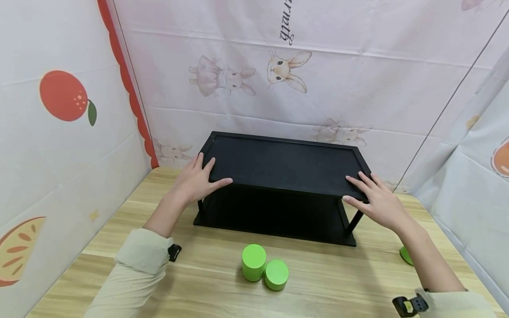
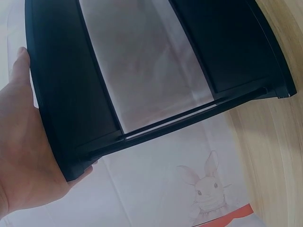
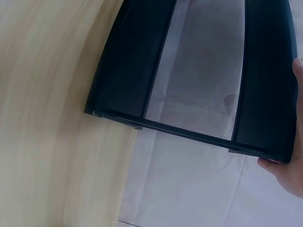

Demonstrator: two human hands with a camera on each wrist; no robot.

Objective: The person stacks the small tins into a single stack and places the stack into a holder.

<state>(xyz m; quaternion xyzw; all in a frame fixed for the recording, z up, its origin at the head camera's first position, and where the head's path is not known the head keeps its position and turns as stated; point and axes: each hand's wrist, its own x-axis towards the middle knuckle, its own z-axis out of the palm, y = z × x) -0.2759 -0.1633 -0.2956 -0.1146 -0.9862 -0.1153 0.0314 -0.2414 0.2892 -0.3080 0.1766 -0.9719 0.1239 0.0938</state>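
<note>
A black two-tier shelf (image 1: pixel 284 165) stands on the wooden table, its raised top board joined to a lower board by posts at the sides. My left hand (image 1: pixel 195 183) rests over the top board's left end, fingers spread and thumb along the front edge. At the right end, my right hand (image 1: pixel 383 205) lies on the front corner with its fingers stretched over the board. Seen from the left wrist, the shelf (image 2: pixel 61 85) shows its side, with my left hand (image 2: pixel 28 151) against the top board. The right wrist view has my right hand (image 3: pixel 294 165) along that board's edge.
Two green cylinders, a taller one (image 1: pixel 253 260) and a shorter one (image 1: pixel 276 274), stand close together in front of the shelf. A green round thing (image 1: pixel 405 255) is partly hidden by my right forearm. Printed cloth (image 1: pixel 254 115) hangs behind the table (image 1: pixel 207 274) and at both sides.
</note>
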